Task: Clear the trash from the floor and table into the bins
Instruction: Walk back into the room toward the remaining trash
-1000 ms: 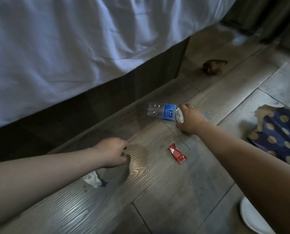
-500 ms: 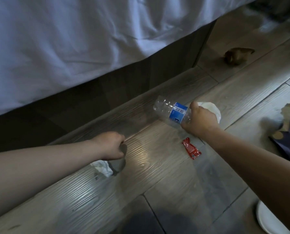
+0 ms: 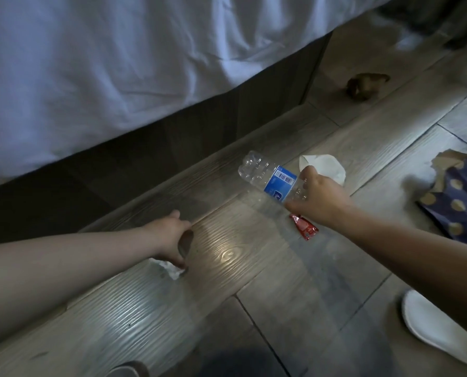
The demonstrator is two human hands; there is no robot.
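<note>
The right fingers (image 3: 308, 172) are curling round a clear plastic bottle (image 3: 270, 178) near its neck, with the right hand (image 3: 322, 197) holding it slanted, seemingly just off the floor (image 3: 281, 281). The left fingers (image 3: 180, 261) are curving down onto a crumpled tissue (image 3: 169, 271); I cannot tell whether they are pinching it. Floor pickup is underway. Next, the left hand (image 3: 169, 238) needs a firm pinch, and the red wrapper (image 3: 304, 228) is waiting.

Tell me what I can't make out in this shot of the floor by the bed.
All in the head view:
- Plastic bottle: its neck and cap are covered by the right hand.
- Crumpled tissue: mostly under the left hand; whether it is gripped is unclear.
- Brown lump by the bed corner: too dim and blurred to identify.
- Dotted blue paper: cut off by the right edge.
- Bins: out of frame.
</note>
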